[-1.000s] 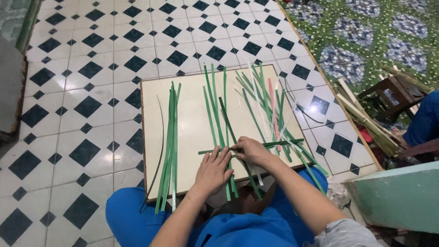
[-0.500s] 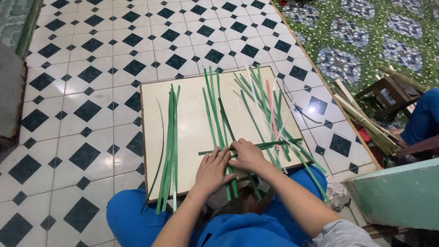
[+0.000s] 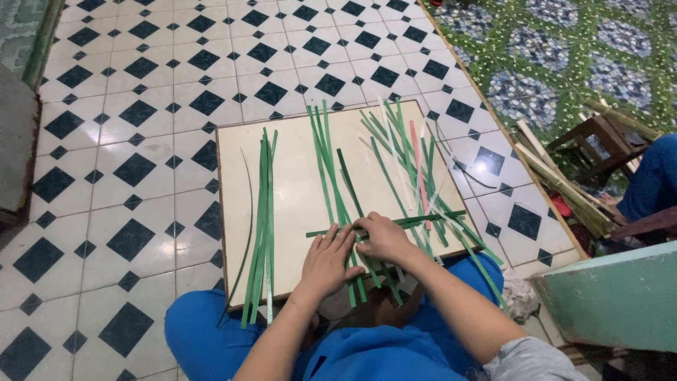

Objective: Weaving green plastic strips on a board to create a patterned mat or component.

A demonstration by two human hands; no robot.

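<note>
Nearest, the person's blue-clad lap (image 3: 211,339) carries the near edge of a pale square board (image 3: 296,190), which rests partly on the tiled floor (image 3: 134,106). Both hands work at that near edge. The left hand (image 3: 326,264) lies flat, fingers spread and open, pressing down on the lower ends of several upright green strips (image 3: 331,176); it grips nothing, only pins them. The right hand (image 3: 381,238) is curled, its fingertips seemingly pinching the horizontal green strip (image 3: 423,220) that crosses the upright ones just beyond the knuckles, though how firm the pinch is cannot be told. The strips look long, narrow, flat and ribbon-like, glossy green; judging by how they lie and bend, they are light, thin and springy, likely to slide on the smooth board and to kink if folded sharply, so holding them flat near the crossing point seems wiser than at their loose far ends. To the left, a separate bundle of green strips (image 3: 262,219) lies straight along the board, overhanging its near edge. Farther right, a looser fan of green strips with one pink strip (image 3: 417,166) among them spreads toward the far corner. Beyond, a green patterned carpet (image 3: 564,49) and a small wooden stool (image 3: 599,141) stand well apart.
</note>
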